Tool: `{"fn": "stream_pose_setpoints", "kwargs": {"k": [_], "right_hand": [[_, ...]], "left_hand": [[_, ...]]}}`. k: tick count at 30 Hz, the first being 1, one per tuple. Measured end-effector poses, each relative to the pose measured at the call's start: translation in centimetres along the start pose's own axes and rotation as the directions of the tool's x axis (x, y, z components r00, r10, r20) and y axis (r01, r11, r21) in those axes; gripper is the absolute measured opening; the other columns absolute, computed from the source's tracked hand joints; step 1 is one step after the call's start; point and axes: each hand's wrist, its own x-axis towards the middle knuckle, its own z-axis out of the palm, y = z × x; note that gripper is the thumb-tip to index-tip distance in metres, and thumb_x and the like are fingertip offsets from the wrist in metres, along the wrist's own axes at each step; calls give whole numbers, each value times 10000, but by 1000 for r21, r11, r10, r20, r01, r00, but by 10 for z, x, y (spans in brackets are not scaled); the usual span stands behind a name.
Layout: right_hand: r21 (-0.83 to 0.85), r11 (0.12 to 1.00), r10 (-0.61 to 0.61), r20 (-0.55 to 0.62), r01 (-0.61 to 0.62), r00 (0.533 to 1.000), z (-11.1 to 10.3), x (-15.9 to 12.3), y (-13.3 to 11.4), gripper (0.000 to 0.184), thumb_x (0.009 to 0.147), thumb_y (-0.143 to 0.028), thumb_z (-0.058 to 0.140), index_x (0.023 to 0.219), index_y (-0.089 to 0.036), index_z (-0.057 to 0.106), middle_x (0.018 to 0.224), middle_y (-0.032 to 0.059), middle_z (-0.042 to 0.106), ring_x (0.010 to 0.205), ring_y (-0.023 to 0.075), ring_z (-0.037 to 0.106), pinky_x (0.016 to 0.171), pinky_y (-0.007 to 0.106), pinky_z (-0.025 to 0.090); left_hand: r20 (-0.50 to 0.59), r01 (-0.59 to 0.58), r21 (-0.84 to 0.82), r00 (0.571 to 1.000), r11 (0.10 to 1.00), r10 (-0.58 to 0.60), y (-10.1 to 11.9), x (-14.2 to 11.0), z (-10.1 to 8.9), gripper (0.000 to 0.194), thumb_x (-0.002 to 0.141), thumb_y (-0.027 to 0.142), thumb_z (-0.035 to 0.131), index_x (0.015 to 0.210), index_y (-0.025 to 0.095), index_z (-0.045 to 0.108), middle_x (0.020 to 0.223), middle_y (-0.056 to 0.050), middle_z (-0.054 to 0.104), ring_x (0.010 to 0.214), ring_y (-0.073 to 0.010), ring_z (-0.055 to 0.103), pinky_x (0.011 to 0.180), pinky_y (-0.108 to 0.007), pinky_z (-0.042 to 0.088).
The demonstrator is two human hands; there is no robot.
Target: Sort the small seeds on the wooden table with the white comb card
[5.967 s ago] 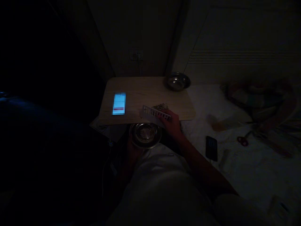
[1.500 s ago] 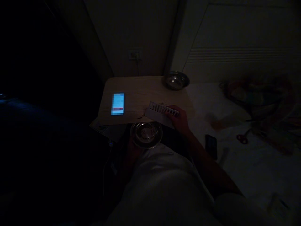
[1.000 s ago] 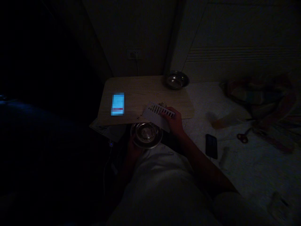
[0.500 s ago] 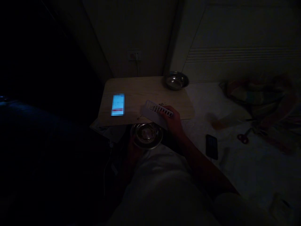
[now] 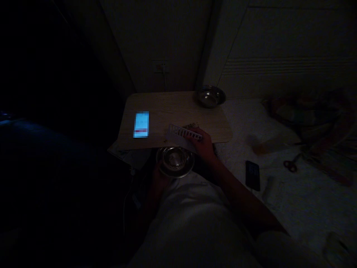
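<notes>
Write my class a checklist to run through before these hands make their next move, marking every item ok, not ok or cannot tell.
1. Left hand holds the near bowl at its left side: ok.
2. Right hand grips the white slotted piece: ok.
3. Near bowl sits by the near edge of the table: ok. Whether it touches that edge: cannot tell.
4. No loose bits on the tabletop: not ok; dark bits lie just beyond the slotted piece.
5. Lit screen apart from both hands: ok.
6. Light good enough to see detail: not ok; the scene is very dark.
</notes>
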Motion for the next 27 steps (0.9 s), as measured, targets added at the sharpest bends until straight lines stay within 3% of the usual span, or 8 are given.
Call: {"fn": "stream_pose_setpoints", "kwargs": {"k": [7, 13, 22, 27], "right_hand": [[29, 999, 38, 20, -38, 999, 3, -3, -1, 241, 742, -396, 662, 888, -204, 668, 836, 16, 670, 726, 160, 591, 636, 270, 444], [-49, 998, 34, 38, -32, 999, 0, -7, -2, 225, 751, -386, 646, 879, -203, 671, 817, 18, 675, 711, 165, 589, 628, 270, 442], [-35, 998, 48, -105, -52, 993, -21, -1, 6, 209, 733, -388, 657, 829, -203, 640, 753, 3, 648, 669, 151, 562, 605, 255, 429], [26, 998, 51, -54, -50, 997, -11, -4, -1, 221, 744, -386, 652, 871, -206, 644, 809, 13, 662, 702, 156, 578, 631, 264, 443]], "left_hand": [[35, -36, -16, 999, 999, 37, -1, -1, 0, 354, 843, 279, 506, 1153, 152, 620, 1036, -79, 725, 1118, -237, 603, 1041, -405, 387], [22, 1, -26, 1000, 1000, -1, -1, -1, -1, 377, 842, 293, 502, 1172, 150, 612, 1066, -87, 718, 1143, -245, 589, 1043, -410, 386], [34, 10, -12, 999, 1000, -9, 0, 8, -10, 349, 817, 295, 536, 1105, 129, 641, 1026, -98, 724, 1138, -250, 590, 1032, -402, 400], [41, -7, -5, 999, 1000, 7, 0, 2, -6, 339, 843, 314, 502, 1108, 155, 642, 1032, -85, 725, 1113, -241, 607, 1013, -400, 419]]}}
